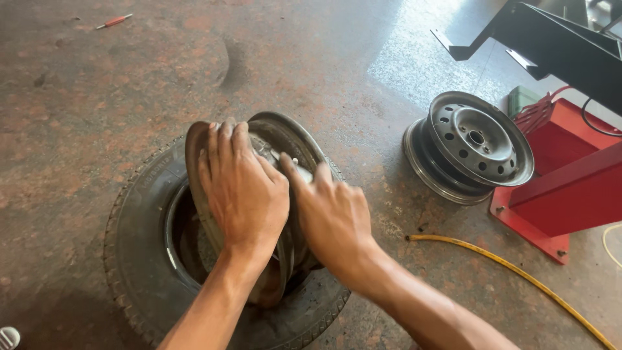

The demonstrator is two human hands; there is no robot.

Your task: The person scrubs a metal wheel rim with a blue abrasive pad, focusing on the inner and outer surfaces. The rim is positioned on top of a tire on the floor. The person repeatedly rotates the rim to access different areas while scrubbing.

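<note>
One black tyre (139, 259) lies flat on the stained concrete floor (97, 97). A grey steel wheel rim (295, 139) stands tilted on edge inside the tyre's opening, its lower part sunk in the hole and its upper edge sticking well above the sidewall. Left hand (243, 188) lies flat over the rim's near flange, fingers together and curled over the top edge, gripping it. Right hand (334, 214) presses on the rim just beside the left, fingers spread and pointing toward the rim's centre; it is probably pushing rather than clamping, since the fingertips are partly hidden behind the left hand. The two hands touch at the thumbs.

A second steel rim (476, 146), bare, leans against a red machine base (570, 188) to the right, well apart from the tyre. Black metal arm (551, 39) of the machine sits above it. One yellow hose (512, 269) runs across the floor between the right forearm and the red base. One small red-handled screwdriver (115, 21) lies far off at top left. A round ribbed object (9, 337) pokes in at the bottom left corner, too cropped to tell.

Count: one tyre, two rims, one hose, one screwdriver.
</note>
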